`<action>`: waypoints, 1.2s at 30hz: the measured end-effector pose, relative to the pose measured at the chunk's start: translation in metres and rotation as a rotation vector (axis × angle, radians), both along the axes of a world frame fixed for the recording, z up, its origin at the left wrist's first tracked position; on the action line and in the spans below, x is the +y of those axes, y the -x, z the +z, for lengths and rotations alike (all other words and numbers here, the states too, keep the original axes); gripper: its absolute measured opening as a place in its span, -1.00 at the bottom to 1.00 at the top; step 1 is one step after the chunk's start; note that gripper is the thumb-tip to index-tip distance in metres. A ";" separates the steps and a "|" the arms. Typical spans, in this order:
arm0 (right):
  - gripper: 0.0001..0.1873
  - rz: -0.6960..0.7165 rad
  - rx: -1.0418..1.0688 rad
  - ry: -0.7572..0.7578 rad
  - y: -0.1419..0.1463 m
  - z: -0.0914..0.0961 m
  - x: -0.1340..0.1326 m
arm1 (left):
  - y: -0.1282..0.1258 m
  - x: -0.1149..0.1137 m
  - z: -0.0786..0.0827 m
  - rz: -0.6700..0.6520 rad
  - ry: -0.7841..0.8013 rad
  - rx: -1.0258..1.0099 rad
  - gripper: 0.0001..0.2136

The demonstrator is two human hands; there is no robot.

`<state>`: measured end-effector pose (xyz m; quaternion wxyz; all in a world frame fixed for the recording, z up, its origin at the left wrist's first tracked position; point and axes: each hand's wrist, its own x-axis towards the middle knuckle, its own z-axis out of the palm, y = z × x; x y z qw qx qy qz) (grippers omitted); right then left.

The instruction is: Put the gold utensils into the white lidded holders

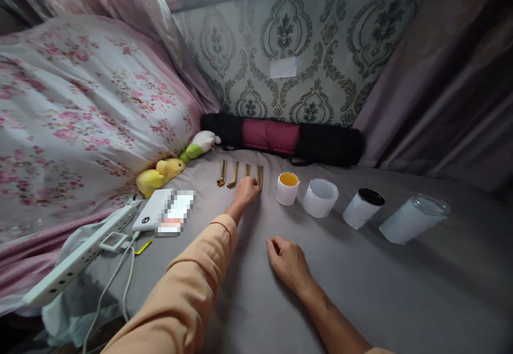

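Observation:
My left hand reaches forward with its fingers pinched at the right-hand bundles of slim gold-coloured sticks. What the fingertips grip is partly hidden by the hand. To its left lie two more groups of thin gold pieces, a left one and a nearer one, with bent lower ends. My right hand rests on the grey sheet with its fingers curled in, and nothing shows in it. Right of the sticks stand a white-wrapped cup with a yellow inside and a wide whitish cup.
Farther right are a white container with a black inside and a glass jar. A black and maroon roll lies along the wall. Left are plush toys, a white box, a power strip and cables.

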<state>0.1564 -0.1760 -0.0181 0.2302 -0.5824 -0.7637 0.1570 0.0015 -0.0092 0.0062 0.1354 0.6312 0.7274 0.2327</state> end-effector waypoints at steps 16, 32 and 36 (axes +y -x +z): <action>-0.61 -0.004 -0.003 -0.003 -0.001 -0.001 0.000 | -0.003 0.011 0.004 0.112 0.039 -0.545 -0.81; -0.62 -0.009 -0.005 0.007 -0.001 -0.001 0.001 | -0.009 0.010 0.006 0.076 0.188 -1.217 -0.96; -0.62 -0.004 -0.004 0.005 -0.001 -0.001 0.001 | -0.010 0.010 0.004 0.067 0.209 -1.295 -0.96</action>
